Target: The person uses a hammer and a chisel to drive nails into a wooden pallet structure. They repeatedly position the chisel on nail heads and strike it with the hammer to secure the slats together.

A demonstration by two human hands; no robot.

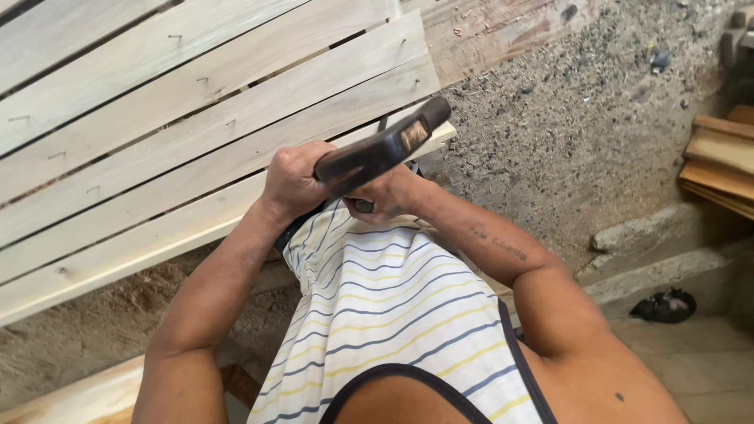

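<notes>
Against our striped shirt, our left hand [292, 182] and right hand [390, 195] clench the hammer [382, 151], heavy, rigid, top-weighted, best gripped low

A small tan rectangular label [414, 135], possibly a sticker, sits on the dark hammer head [377, 155].

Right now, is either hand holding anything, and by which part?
The left hand grips a dark hammer by its handle, just below the head. The right hand sits under it; its grip cannot be told.
</notes>
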